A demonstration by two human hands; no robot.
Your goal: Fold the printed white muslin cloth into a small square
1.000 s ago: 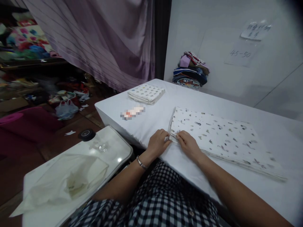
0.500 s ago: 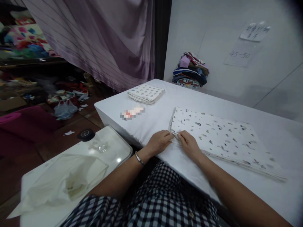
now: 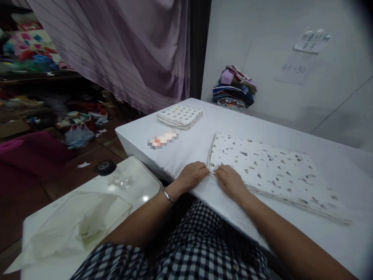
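A folded white cloth (image 3: pixel 271 165) with small leaf-like prints lies flat on the white-covered table (image 3: pixel 247 124). At its near left corner my left hand (image 3: pixel 192 175) has its fingers closed on the edge. Just to the right, my right hand (image 3: pixel 230 181) pinches the same near edge, fingers pressed together close to the left fingertips. The fingertips partly hide that corner. Farther back on the table rests a smaller folded cloth (image 3: pixel 182 115) with rows of small spots. A pixelated patch (image 3: pixel 163 140) covers some item between the two cloths.
To my left stands a lower white table (image 3: pixel 140 175) with a black round object (image 3: pixel 105 167) and a crumpled pale sheet (image 3: pixel 72 221). A stack of folded fabrics (image 3: pixel 233 89) sits behind the far table edge by the wall. A purple curtain (image 3: pixel 140 46) hangs at the back.
My right hand has turned lower over the near left corner, and its fingers sit flatter on the edge. The corner lies lower. My left hand has barely shifted.
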